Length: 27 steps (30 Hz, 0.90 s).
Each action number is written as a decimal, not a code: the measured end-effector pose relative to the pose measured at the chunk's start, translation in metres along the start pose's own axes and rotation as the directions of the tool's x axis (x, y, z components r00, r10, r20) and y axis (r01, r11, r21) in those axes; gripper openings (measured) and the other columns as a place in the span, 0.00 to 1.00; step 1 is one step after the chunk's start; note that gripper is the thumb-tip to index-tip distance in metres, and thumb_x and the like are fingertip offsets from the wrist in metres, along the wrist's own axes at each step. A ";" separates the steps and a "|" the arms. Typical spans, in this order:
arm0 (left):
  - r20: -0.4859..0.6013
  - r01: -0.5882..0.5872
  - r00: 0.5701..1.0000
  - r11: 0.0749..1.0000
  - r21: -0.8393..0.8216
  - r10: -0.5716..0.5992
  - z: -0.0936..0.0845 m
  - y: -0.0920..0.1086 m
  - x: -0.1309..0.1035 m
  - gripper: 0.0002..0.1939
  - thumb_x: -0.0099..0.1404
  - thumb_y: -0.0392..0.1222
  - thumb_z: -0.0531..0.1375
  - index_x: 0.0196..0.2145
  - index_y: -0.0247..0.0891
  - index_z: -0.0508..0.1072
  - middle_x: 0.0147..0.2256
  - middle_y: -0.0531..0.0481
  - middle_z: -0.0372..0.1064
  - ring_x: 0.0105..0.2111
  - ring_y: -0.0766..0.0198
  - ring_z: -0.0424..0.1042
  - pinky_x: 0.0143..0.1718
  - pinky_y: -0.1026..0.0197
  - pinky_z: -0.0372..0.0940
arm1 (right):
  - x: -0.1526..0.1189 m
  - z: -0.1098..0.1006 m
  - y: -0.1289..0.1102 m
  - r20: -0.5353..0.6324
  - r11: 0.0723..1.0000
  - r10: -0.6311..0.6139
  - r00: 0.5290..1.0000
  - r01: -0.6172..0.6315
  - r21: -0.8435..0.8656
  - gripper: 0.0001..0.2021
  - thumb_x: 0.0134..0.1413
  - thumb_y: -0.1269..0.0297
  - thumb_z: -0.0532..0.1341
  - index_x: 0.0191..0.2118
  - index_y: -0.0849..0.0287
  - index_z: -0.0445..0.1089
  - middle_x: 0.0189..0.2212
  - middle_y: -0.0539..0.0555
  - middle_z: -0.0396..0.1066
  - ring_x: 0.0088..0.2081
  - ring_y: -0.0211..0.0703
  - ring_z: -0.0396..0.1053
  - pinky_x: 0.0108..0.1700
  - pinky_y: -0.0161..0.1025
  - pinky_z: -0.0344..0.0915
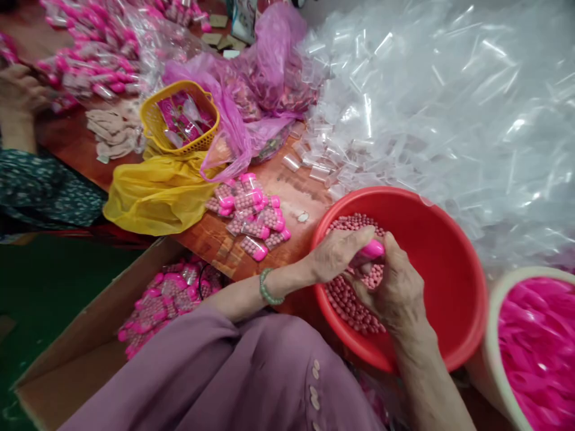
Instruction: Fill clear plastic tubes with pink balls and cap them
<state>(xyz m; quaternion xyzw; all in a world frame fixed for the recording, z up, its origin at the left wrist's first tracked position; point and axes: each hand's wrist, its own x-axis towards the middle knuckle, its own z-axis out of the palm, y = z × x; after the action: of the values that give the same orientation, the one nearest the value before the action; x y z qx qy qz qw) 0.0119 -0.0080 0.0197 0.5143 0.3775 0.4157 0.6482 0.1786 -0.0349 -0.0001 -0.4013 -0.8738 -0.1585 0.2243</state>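
Over a red basin (449, 269), both hands meet around one small clear tube with a pink cap (372, 249). My left hand (339, 254), with a green bead bracelet on its wrist, has its fingers on the capped tube from the left. My right hand (398, 287) grips the same tube from the right, thumb near the cap. Most of the tube's body is hidden by the fingers. Pink beads (353, 308) lie in the basin below the hands. On the table to the left is a small pile of bead-filled tubes with pink caps (251, 209).
Clear empty tubes (426, 108) are heaped at the back right. A white bucket (498, 359) of pink caps stands at the right edge. At the left are a yellow basket (148, 120), a yellow bag (157, 194), a cardboard box (81, 365) and another person's hand (20, 90).
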 end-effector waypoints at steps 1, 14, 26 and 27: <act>0.006 -0.071 0.997 0.996 0.055 0.071 -0.010 0.001 -0.005 0.22 0.72 0.47 0.46 0.26 0.36 0.68 0.25 0.48 0.69 0.25 0.66 0.69 0.29 0.63 0.67 | -0.002 0.000 0.002 0.034 1.000 0.009 0.999 -0.009 0.000 0.34 0.58 0.61 0.62 0.63 0.77 0.52 0.49 0.71 0.72 0.48 0.53 0.72 0.44 0.42 0.69; -0.120 0.107 0.950 0.061 0.992 0.288 -0.132 -0.034 0.004 0.15 0.69 0.48 0.54 0.42 0.33 0.72 0.47 0.36 0.71 0.52 0.47 0.66 0.55 0.44 0.60 | -0.012 0.010 -0.003 0.399 0.997 0.073 0.914 -0.051 -0.066 0.09 0.65 0.64 0.55 0.36 0.60 0.70 0.29 0.54 0.73 0.26 0.42 0.69 0.31 0.39 0.59; -0.179 0.176 0.982 -0.046 0.983 -0.066 -0.157 -0.008 0.135 0.22 0.63 0.26 0.49 0.53 0.26 0.69 0.52 0.32 0.69 0.51 0.51 0.71 0.51 0.54 0.64 | -0.014 0.014 0.004 0.495 0.992 0.118 0.861 -0.086 -0.088 0.02 0.60 0.69 0.60 0.36 0.59 0.70 0.28 0.52 0.73 0.25 0.42 0.70 0.29 0.38 0.56; -0.171 0.167 0.982 -0.047 0.985 -0.085 -0.159 -0.009 0.137 0.20 0.62 0.26 0.50 0.50 0.26 0.71 0.50 0.32 0.70 0.50 0.52 0.71 0.51 0.55 0.64 | -0.014 0.014 0.004 0.512 0.991 0.130 0.849 -0.100 -0.086 0.02 0.60 0.69 0.60 0.36 0.59 0.70 0.29 0.52 0.74 0.26 0.42 0.70 0.30 0.39 0.56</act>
<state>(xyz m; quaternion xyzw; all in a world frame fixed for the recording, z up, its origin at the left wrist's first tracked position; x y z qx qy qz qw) -0.0818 0.1742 -0.0269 0.7734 0.6244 -0.0289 0.1054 0.1858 -0.0348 -0.0184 -0.4867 -0.8715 -0.0560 -0.0205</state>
